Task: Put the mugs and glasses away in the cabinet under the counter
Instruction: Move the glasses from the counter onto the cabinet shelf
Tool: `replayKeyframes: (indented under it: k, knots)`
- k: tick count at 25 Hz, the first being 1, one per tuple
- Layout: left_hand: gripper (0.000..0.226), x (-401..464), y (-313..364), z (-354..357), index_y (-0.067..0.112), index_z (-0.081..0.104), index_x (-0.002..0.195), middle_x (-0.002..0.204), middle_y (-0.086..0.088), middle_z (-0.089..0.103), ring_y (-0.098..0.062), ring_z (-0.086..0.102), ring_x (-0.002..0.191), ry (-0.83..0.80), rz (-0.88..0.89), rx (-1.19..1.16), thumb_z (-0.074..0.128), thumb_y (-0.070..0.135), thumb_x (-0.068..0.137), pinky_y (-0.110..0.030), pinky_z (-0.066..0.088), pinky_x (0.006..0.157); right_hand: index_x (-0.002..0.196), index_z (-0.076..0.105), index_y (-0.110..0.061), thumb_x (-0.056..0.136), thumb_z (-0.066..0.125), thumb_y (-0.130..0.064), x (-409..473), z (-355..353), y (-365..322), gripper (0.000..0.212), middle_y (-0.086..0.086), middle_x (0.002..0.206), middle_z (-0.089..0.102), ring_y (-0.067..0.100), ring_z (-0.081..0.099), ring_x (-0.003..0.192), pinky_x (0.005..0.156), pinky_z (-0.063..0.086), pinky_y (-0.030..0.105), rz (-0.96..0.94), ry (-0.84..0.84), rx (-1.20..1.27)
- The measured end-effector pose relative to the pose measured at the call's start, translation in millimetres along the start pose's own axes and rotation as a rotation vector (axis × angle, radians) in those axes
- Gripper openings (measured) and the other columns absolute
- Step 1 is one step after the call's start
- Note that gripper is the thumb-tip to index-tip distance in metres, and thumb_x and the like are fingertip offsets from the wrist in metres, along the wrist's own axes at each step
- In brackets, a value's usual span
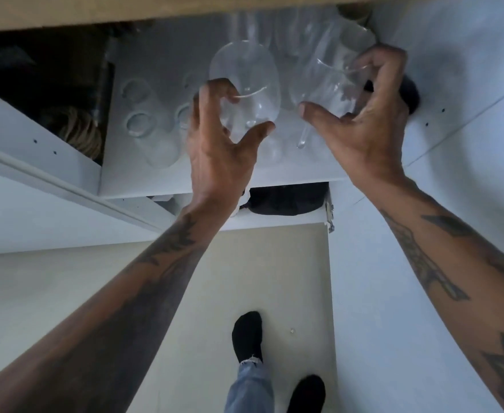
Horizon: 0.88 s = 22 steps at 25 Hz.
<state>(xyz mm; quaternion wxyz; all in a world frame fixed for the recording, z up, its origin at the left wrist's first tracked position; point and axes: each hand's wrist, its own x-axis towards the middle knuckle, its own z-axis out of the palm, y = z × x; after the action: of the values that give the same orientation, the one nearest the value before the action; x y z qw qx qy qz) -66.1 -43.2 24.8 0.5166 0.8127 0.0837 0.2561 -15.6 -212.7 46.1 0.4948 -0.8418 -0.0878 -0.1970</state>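
Clearly both hands are loaded. The left hand's (215, 144) thumb and curled fingers (215, 93) are clamped around the bowl of a clear wine glass (244, 81), and the right hand (366, 126) grips a second wine glass (322, 87) the same way, fingertips hooked over its far side and thumb pressing the near side, with its stem (302, 138) pointing back toward the palm. Both glasses hang just above the white cabinet shelf (161, 55), the left-hand one near the shelf's middle and the right-hand one toward the shelf's right end. More clear glasses (137, 122) already stand on the left part of the shelf, and blurred glassware crowds its back. Below the shelf's front edge sits a dark rounded item (286, 201) on a lower level; what it is cannot be told.

The step in hand looks like setting these two down. To do it well, each glass probably needs lowering into a bare patch of shelf, apart from its neighbours, one at a time, and the fingers should let go only once the glass stands steady, since thin bowls knocking together could chip.
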Motion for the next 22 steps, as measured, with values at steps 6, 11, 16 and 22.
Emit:
replayKeyframes:
  k: [6,11,16,22]
  knots:
    - [0.055,24.1,-12.6,14.2,0.028,0.047,0.105,0.104,0.02,0.052,-0.022,0.06,0.109,0.019,-0.006,0.001,0.088,0.022,0.07,-0.049,0.058,0.077,0.112,0.047,-0.005,0.064,0.087,-0.034,22.2,25.6,19.7,0.069,-0.007,0.102,0.048,0.009,0.051,0.085,0.079,0.052,0.034,0.011,-0.053,-0.023]
    - [0.058,23.5,-15.4,12.7,0.03,0.046,0.119,0.12,0.033,0.046,-0.001,0.049,0.119,-0.037,0.019,0.04,0.085,0.029,0.076,-0.04,0.059,0.087,0.117,0.044,-0.006,0.067,0.085,-0.035,24.6,26.8,25.7,0.071,-0.009,0.106,0.048,0.014,0.055,0.089,0.079,0.054,0.043,-0.001,-0.081,-0.031]
    - [0.076,23.5,-18.7,13.5,0.022,0.04,0.146,0.152,0.005,0.038,0.0,0.041,0.133,-0.085,0.01,0.04,0.081,0.024,0.082,-0.028,0.049,0.1,0.132,0.04,-0.008,0.069,0.085,-0.033,23.3,21.0,21.7,0.081,-0.019,0.107,0.042,0.007,0.047,0.095,0.089,0.048,0.026,0.023,-0.127,-0.028]
    - [0.1,29.1,-15.3,9.3,0.024,0.023,0.155,0.161,-0.005,0.03,-0.023,0.039,0.142,-0.096,-0.01,0.117,0.085,0.029,0.077,-0.047,0.047,0.108,0.14,0.036,-0.008,0.074,0.082,-0.03,22.3,1.2,8.0,0.084,-0.003,0.125,0.049,0.012,0.049,0.107,0.092,0.041,0.014,0.009,-0.174,-0.071]
